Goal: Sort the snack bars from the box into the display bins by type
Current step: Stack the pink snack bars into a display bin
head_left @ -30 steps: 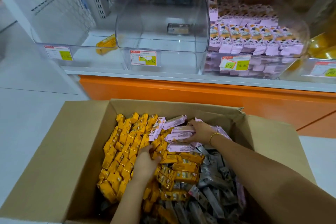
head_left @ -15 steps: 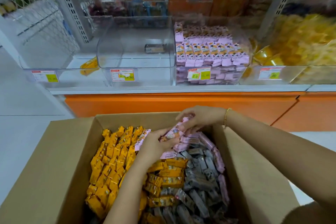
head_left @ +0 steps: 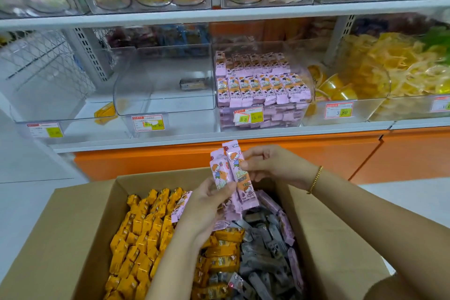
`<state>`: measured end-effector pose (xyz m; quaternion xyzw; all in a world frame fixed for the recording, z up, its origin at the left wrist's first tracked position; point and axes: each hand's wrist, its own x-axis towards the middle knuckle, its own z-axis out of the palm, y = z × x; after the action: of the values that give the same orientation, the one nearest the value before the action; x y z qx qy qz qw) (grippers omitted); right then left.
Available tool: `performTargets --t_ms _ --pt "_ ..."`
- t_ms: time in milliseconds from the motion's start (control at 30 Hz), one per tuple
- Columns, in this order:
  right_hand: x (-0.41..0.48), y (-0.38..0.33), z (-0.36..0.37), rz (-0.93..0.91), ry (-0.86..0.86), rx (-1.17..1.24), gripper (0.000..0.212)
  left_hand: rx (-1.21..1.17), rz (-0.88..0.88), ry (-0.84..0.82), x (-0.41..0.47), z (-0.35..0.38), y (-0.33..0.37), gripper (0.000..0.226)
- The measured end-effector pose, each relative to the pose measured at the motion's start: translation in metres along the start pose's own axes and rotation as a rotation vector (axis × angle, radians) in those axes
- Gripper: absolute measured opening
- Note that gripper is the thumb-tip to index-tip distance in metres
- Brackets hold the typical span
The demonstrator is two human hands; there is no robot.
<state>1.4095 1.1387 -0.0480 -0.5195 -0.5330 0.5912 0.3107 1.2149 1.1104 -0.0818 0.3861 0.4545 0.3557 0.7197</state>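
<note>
Gripping pink bars (head_left: pixel 231 159) in left hand (head_left: pixel 207 204), right hand (head_left: pixel 272 165) pinching them, bin tag (head_left: pixel 248 117) reading 15.80

The white shelf (head_left: pixel 126 142) bears a row of clear display bins (head_left: pixel 170 105); the cardboard box (head_left: pixel 73 238) apparently stands on the floor (head_left: pixel 29 202).

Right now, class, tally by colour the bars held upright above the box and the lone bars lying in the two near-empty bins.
Pink bars: 2
Yellow bar: 1
Grey bar: 1
Total: 4
</note>
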Motion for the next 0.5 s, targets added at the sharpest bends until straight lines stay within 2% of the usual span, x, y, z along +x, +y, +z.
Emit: performTargets --t_ms 67,167,233,300,367,433,500 --pt "-0.003 0.003 0.002 -0.027 0.040 -0.013 0.036 0.144 0.079 0.078 -0.002 0.007 0.000 0.035" --pt "-0.004 0.004 0.010 -0.083 0.163 0.002 0.045 0.091 0.126 0.120 -0.001 0.017 0.004 0.018" --pt "-0.003 0.002 0.013 -0.154 0.254 -0.057 0.038 0.038 0.123 0.155 0.006 0.019 0.011 0.017" --pt "-0.004 -0.004 0.014 -0.218 0.272 -0.211 0.038 -0.045 0.115 0.205 0.013 0.023 0.022 0.019" --pt "-0.008 -0.012 0.017 -0.284 0.295 -0.474 0.057 -0.127 0.130 0.243 0.022 0.030 0.038 0.017" --pt "-0.007 -0.017 0.019 -0.389 0.383 -0.652 0.074 -0.164 0.164 0.244 0.031 0.039 0.056 0.017" --pt "0.000 -0.024 0.018 -0.491 0.526 -0.716 0.074 -0.111 0.217 0.208 0.043 0.049 0.073 0.024"
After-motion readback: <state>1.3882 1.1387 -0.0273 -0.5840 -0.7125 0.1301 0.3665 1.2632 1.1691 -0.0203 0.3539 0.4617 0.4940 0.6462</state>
